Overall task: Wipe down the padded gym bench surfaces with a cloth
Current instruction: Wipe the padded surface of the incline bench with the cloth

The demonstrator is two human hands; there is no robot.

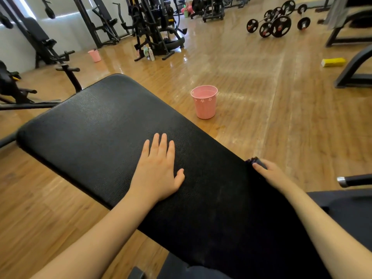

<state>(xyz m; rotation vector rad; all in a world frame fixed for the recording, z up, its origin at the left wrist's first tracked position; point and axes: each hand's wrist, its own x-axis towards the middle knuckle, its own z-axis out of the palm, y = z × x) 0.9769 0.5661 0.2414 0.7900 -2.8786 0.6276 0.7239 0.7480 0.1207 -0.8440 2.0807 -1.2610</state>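
The bench pad (112,137) is stretching away from the person, and the dark cloth (255,161) is sitting bunched at the pad's right edge, where the right hand (269,174) is gripping it with curled fingers. The left hand (159,170) is lying flat on the pad, fingers straight, bracing. The cloth is riding the very lip (little of it showing), so a stroke may be sliding off the side and missing the top. A pink bucket (205,102) is standing on the wood floor (271,101) just beyond the pad; an overswung arm could be knocking it over.
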